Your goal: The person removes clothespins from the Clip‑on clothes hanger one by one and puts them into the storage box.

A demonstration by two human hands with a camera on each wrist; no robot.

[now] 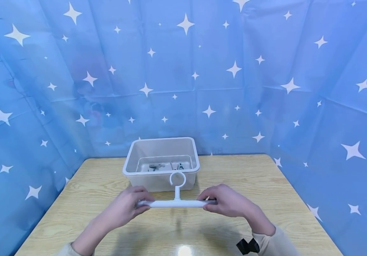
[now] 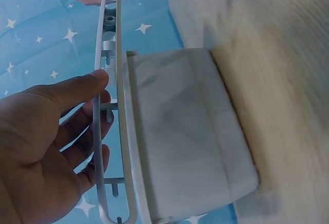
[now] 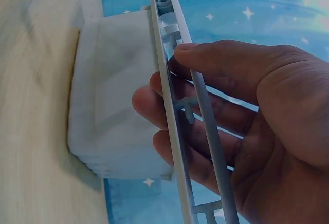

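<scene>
A white plastic hanger point(image 1: 177, 203) is held level above the table, its round hook point(image 1: 178, 179) pointing up. My left hand point(image 1: 127, 206) grips its left end, and my right hand point(image 1: 228, 201) grips the right end. From beneath, both wrist views show the hanger as a long narrow frame point(image 2: 97, 152) with short crossbars and small pegs. In the right wrist view, the thumb presses one rail point(image 3: 208, 126) while the fingers curl round the other side. Just behind the hanger stands a pale plastic bin point(image 1: 157, 181).
Several small dark green and grey pieces point(image 1: 156, 166) lie in the bin; their kind is hard to make out. The bin sits near the back of a wooden table point(image 1: 244, 177). A blue curtain point(image 1: 183, 71) with white stars surrounds the table's back and sides.
</scene>
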